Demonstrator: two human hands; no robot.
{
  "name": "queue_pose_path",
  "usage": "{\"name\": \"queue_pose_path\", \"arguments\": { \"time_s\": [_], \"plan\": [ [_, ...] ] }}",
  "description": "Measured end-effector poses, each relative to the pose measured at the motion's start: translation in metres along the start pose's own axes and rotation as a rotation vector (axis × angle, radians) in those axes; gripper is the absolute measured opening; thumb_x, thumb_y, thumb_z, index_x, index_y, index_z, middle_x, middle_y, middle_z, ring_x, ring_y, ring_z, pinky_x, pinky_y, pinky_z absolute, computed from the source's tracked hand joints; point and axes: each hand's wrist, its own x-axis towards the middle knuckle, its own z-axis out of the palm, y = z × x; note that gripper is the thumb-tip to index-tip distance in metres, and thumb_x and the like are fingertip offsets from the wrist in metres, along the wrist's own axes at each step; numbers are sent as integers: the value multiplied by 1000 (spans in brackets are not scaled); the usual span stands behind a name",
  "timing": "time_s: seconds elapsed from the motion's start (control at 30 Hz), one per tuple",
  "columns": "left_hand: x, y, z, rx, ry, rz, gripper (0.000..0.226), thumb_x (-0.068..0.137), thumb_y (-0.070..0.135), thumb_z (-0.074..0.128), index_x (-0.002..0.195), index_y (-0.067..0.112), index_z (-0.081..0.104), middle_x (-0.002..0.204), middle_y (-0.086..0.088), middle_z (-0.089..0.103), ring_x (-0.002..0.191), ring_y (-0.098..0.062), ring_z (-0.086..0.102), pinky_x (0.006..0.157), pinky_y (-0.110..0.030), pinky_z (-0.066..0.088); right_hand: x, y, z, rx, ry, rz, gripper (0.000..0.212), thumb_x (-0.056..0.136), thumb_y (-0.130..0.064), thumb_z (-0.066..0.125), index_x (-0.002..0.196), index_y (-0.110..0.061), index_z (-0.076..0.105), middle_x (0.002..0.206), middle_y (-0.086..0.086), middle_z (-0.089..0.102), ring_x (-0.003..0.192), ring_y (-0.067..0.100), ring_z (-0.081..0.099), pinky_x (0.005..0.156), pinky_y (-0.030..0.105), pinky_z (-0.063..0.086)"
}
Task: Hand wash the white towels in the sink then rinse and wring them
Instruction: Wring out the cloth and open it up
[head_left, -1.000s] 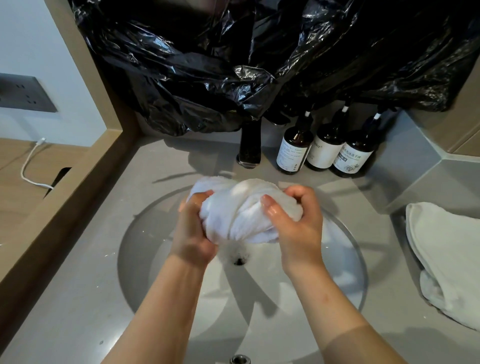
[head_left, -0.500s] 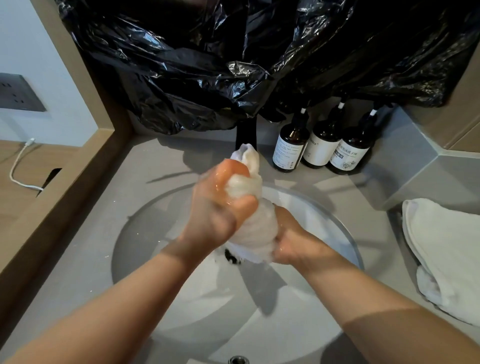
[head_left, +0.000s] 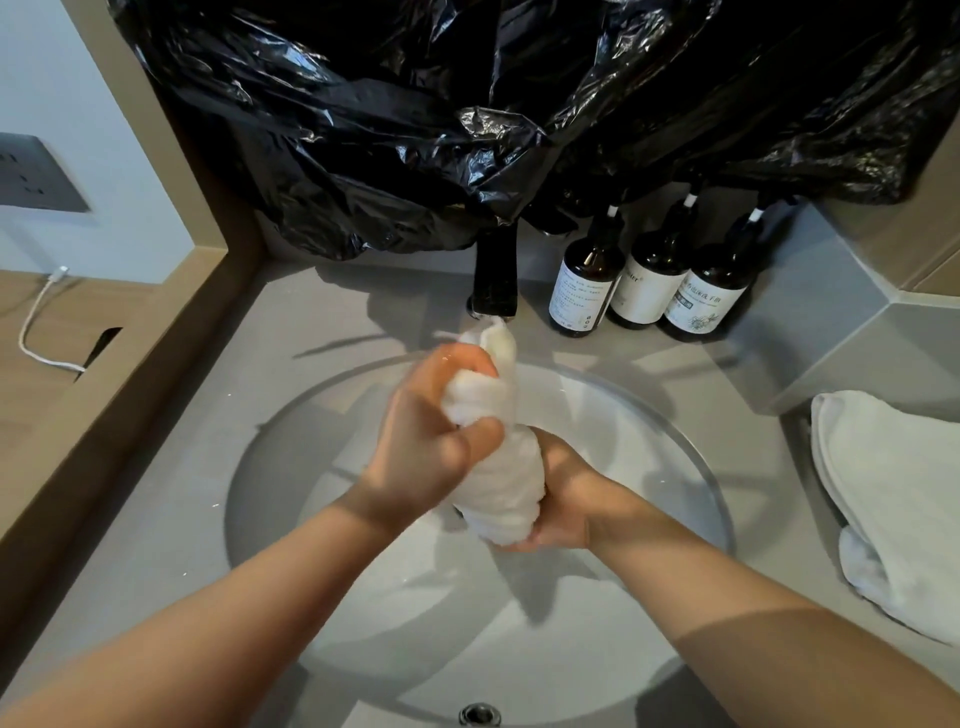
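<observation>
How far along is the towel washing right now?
Possibly done: one white towel lies on the counter at right; washed or not, I cannot tell. In hand: left hand and right hand grip a twisted towel over the sink, wringing it. Left: finish wringing, set it aside.

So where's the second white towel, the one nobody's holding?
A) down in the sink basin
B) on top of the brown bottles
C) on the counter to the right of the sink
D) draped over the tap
C: the spare towel lies on the grey counter right of the sink, while the left hand and right hand grip the twisted towel over it.
</observation>
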Motion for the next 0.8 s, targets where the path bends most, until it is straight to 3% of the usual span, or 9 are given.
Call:
{"name": "queue_pose_path", "arguments": {
  "time_s": [0.07, 0.13, 0.23, 0.33, 0.43, 0.5, 0.63, 0.7, 0.8],
  "plan": [
    [-1, -1, 0, -186, 64, -153, 54, 54, 16, 66, 97, 45, 51, 90, 28, 58, 89, -3, 57, 77, -21, 50, -4, 7, -9, -28, 67, -35, 42, 79, -53, 54, 92, -18, 73, 92, 9, 71, 77, 30, 67, 71, 49, 53],
    [-4, -6, -2, -307, 101, -281, 71, 57, 9, 62, 107, 55, 43, 90, 35, 60, 88, 4, 61, 75, -19, 54, -12, 13, -12, 69, 46, -111, 56, 79, -61, 54, 103, -14, 72, 105, 14, 71, 88, 36, 68, 78, 55, 51],
    [-8, -14, -9, -363, 85, -393, 62, 60, 11, 64, 108, 48, 51, 95, 23, 68, 90, -3, 67, 72, -26, 55, -18, 5, -11, 108, 135, -266, 44, 83, -50, 59, 111, -17, 64, 104, 9, 70, 92, 29, 66, 75, 43, 54],
    [-13, -20, -19, -476, -18, -556, 51, 58, 13, 67, 107, 25, 61, 96, -2, 71, 93, -23, 67, 72, -40, 56, -22, -8, -9, -7, 399, -529, 20, 85, -35, 65, 94, -19, 59, 91, 6, 66, 79, 25, 64, 63, 39, 55],
    [-16, -24, -27, -718, -104, -884, 75, 58, 40, 73, 127, 18, 55, 112, -14, 61, 89, -33, 65, 75, -55, 53, -25, -16, -8, -172, 633, -801, 26, 72, -32, 76, 77, -20, 54, 85, 4, 58, 75, 23, 55, 62, 33, 48],
    [-17, -24, -30, -801, -182, -1067, 73, 69, 64, 63, 125, 16, 60, 117, -16, 63, 91, -40, 65, 77, -60, 51, -28, -17, -4, -352, 705, -961, 28, 63, -35, 78, 74, -26, 53, 81, -2, 57, 78, 20, 54, 66, 31, 44],
    [-19, -34, -28, -845, -172, -1350, 88, 74, 78, 42, 128, 10, 53, 127, -28, 52, 109, -55, 50, 78, -70, 45, -41, -11, 9, -757, 742, -1171, 33, 68, -29, 80, 77, -36, 49, 95, -11, 55, 90, 10, 56, 79, 20, 42],
    [-23, -39, -22, -952, -144, -1359, 86, 76, 75, 42, 133, 10, 49, 123, -32, 53, 99, -58, 56, 71, -69, 48, -45, -7, 16, -888, 693, -1254, 35, 66, -25, 80, 77, -39, 49, 96, -21, 51, 98, 10, 54, 85, 15, 39],
    [-26, -42, -13, -1198, -119, -1274, 94, 81, 79, 29, 135, 6, 47, 123, -32, 57, 106, -55, 57, 86, -69, 43, -45, -3, 25, -949, 586, -1340, 27, 58, -42, 71, 74, -43, 50, 97, -27, 51, 102, 9, 53, 87, 12, 38]
  ]
}}
